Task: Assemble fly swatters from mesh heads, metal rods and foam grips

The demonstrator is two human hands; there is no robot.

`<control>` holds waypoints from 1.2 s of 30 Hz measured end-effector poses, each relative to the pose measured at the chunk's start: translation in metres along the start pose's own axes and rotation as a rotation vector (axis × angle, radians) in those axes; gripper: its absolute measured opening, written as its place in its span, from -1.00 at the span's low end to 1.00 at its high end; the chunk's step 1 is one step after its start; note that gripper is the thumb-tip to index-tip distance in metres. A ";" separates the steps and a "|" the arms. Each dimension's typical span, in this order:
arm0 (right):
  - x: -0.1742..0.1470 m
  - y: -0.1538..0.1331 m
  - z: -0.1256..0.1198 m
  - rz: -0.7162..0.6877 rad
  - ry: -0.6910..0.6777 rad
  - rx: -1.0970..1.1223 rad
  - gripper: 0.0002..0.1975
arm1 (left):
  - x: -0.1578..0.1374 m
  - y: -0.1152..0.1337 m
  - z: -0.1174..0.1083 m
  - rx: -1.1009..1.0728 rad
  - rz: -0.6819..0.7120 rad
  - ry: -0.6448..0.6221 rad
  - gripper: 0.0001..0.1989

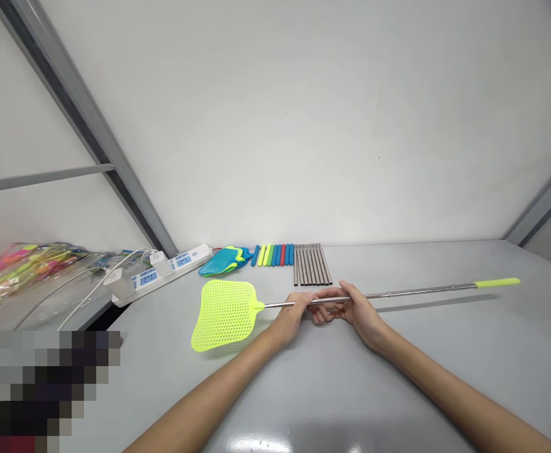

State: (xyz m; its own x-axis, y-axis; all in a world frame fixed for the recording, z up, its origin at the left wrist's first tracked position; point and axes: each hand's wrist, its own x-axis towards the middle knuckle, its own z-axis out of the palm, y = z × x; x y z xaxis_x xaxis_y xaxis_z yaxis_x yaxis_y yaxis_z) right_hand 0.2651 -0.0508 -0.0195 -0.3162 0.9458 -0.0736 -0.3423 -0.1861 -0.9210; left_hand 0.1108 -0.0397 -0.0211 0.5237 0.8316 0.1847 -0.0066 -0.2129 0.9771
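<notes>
A yellow-green fly swatter (228,314) with a long metal telescopic rod lies across both hands, a little above the grey table. Its perforated head is at the left, and the yellow-green handle grip (497,283) is at the far right. My left hand (292,318) is closed around the rod near the swatter head. Just to the right, my right hand (358,311) holds the middle of the rod, the thumb on top and the fingers curled beneath. The fingertips of both hands almost meet.
Behind the hands lie a row of metal rods (312,264), a row of coloured handle grips (275,255) and stacked swatter heads (226,261). A white power strip (176,270) with plugs and cables stands at the left, near bagged colourful items (30,270). A white wall (351,126) rises behind.
</notes>
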 end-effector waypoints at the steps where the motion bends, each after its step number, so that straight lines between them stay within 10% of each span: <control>1: 0.000 0.000 -0.001 0.005 -0.020 -0.012 -0.53 | 0.000 0.000 0.000 -0.042 -0.022 -0.045 -0.49; 12: -0.005 0.005 0.001 0.045 -0.207 -0.022 -0.53 | -0.006 -0.005 -0.005 -0.320 -0.286 -0.325 -0.44; 36: -0.012 0.011 0.006 0.110 -0.290 -0.072 -0.48 | -0.012 0.003 0.006 -0.202 -0.377 -0.340 -0.36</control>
State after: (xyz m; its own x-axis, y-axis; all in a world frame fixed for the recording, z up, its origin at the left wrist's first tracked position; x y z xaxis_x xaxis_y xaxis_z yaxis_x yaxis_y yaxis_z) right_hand 0.2600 -0.0657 -0.0267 -0.5904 0.8039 -0.0716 -0.2321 -0.2541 -0.9389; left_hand 0.1097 -0.0535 -0.0209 0.7673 0.6110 -0.1946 0.0893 0.1987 0.9760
